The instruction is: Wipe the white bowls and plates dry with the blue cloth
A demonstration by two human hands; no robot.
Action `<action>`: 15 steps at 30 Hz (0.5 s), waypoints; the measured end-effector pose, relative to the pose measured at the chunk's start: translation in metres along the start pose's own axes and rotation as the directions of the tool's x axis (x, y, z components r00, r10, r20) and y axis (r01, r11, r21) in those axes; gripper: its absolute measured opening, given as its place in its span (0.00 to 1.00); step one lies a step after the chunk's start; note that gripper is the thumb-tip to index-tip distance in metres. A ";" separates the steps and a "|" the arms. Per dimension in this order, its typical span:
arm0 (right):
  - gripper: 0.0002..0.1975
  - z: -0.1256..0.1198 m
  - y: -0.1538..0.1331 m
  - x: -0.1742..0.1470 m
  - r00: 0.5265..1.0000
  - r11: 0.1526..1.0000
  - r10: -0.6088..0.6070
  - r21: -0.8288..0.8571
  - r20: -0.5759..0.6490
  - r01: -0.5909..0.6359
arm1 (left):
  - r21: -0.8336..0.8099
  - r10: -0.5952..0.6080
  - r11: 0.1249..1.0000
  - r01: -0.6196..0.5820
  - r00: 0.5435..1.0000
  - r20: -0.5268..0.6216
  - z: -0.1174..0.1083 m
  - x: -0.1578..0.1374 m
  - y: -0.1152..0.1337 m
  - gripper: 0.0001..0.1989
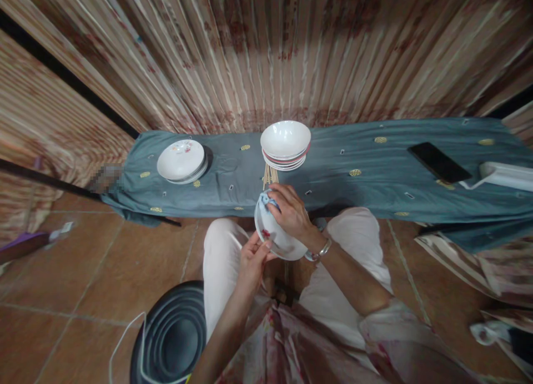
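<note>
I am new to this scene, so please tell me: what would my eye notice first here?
First, the two hands at the centre: the left hand holds a white bowl while the right hand presses a blue cloth into it. Behind, a stack of bowls stands on the grey-green tablecloth, with plates further left.

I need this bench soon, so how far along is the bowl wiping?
Possibly done: a stack of white ceramic bowls and a stack of shallow white plates sit on the grey-green cloth-covered bench, though which stack has been wiped cannot be told. In hand: the left hand steadies a white bowl while the right hand presses a blue cloth on it. Left: this bowl.
</note>
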State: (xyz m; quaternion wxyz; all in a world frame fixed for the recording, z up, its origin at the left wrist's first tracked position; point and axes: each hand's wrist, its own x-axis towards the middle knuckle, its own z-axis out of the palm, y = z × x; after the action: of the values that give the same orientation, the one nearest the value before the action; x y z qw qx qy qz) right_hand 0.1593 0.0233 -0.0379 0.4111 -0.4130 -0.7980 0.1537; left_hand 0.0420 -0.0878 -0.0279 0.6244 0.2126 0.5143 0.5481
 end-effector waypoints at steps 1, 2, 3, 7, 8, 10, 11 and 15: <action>0.11 0.000 0.004 0.001 1.000 1.000 0.007 -0.025 -0.008 -0.008 | -0.002 0.004 1.000 -0.004 1.000 0.003 0.001 0.000 0.001 0.27; 0.11 -0.001 0.007 0.001 1.000 0.999 0.013 -0.050 -0.014 -0.014 | -0.005 0.009 1.000 -0.009 1.000 0.003 0.001 -0.001 0.002 0.27; 0.11 -0.001 0.010 0.001 1.000 0.997 0.016 -0.075 -0.019 -0.017 | -0.007 0.016 1.000 -0.016 1.000 0.001 0.002 -0.001 0.004 0.27; 0.12 -0.003 0.020 -0.001 0.999 0.992 0.027 -0.123 -0.029 -0.031 | -0.004 0.045 0.999 -0.046 0.999 -0.025 0.000 -0.001 0.010 0.27; 0.13 -0.003 0.021 -0.003 0.999 0.991 0.031 -0.127 -0.030 -0.034 | -0.004 0.053 0.999 -0.054 0.998 -0.037 0.000 0.000 0.012 0.28; 0.12 -0.003 0.022 -0.006 0.999 0.989 0.037 -0.141 -0.023 -0.040 | -0.011 0.068 0.998 -0.069 0.995 -0.067 -0.002 0.001 0.015 0.28; 0.12 -0.002 0.022 -0.008 0.999 0.988 0.040 -0.152 -0.012 -0.041 | -0.014 0.074 0.997 -0.076 0.994 -0.080 -0.003 0.001 0.016 0.27; 0.12 -0.001 0.022 -0.016 0.998 0.979 0.032 -0.203 0.055 -0.020 | -0.037 0.102 0.993 -0.108 0.987 -0.124 -0.006 0.002 0.020 0.27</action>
State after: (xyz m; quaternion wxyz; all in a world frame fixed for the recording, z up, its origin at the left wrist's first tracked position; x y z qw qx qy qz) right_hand 0.1773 0.0236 -0.0585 0.3416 -0.4585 -0.8156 0.0890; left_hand 0.0273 -0.0812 -0.0139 0.5665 0.1918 0.5274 0.6034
